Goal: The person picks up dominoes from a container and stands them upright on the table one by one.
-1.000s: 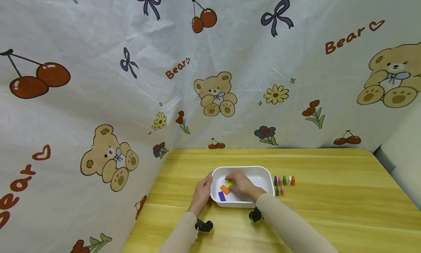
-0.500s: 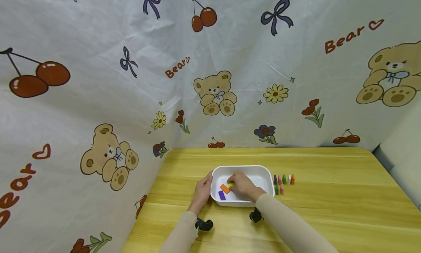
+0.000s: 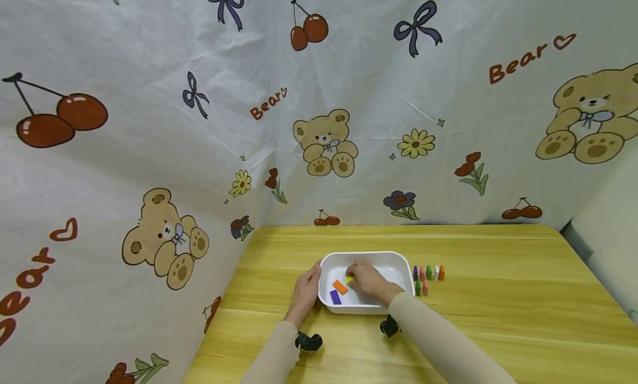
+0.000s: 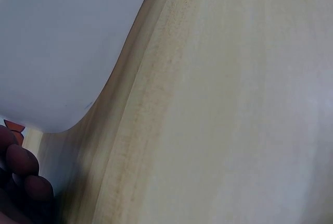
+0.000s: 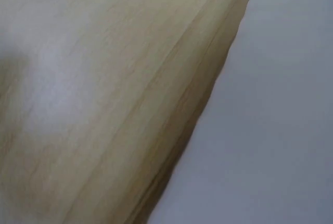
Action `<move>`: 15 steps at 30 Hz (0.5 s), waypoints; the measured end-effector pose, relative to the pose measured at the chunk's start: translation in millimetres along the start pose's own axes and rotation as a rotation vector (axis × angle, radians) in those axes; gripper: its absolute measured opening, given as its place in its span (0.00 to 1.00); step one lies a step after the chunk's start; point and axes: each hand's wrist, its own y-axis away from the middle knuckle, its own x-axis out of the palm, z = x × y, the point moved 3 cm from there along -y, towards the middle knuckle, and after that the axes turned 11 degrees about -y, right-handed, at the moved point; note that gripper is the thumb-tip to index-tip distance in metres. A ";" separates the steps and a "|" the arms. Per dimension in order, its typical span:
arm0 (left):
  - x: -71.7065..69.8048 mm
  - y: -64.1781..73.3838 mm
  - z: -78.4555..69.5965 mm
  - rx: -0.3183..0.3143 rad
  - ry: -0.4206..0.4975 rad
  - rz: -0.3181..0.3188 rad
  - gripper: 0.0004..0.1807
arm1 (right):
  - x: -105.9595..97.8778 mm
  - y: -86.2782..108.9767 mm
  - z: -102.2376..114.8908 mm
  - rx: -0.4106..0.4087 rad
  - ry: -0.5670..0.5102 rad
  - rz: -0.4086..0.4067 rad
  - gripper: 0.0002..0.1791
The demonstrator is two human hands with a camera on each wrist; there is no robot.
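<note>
A white plastic tray (image 3: 381,310) stands on the wooden table. My right hand (image 3: 370,281) reaches down into it, fingertips pinching a yellow block (image 3: 349,278) that is mostly covered by the fingers. Left of that hand an orange block (image 3: 340,287) and a purple block (image 3: 335,297) lie on the tray's floor. My left hand (image 3: 305,290) rests against the outside of the tray's left wall. In the left wrist view, its fingertips (image 4: 23,160) show beside the tray's corner. The right wrist view has only the tray's outer wall (image 5: 270,109) and the table, no fingers.
Just right of the tray, several small blocks stand upright in two short rows, among them a green block (image 3: 428,272) and an orange end block (image 3: 441,272). A bear-print cloth (image 3: 319,68) hangs behind and to the left of the table (image 3: 508,295).
The right hand and the yellow block have shifted slightly rightward inside the tray, and the fingers cover more of the block. The left hand keeps its place at the tray's wall.
</note>
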 end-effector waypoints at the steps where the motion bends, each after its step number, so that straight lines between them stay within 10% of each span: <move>1: 0.1 0.3 -0.2 0.005 -0.002 0.001 0.24 | -1.2 -0.1 1.1 0.000 -0.011 -0.001 0.08; 15: -0.5 1.3 0.4 -0.001 -0.031 0.009 0.25 | -15.3 7.0 20.6 -0.084 -0.031 0.005 0.14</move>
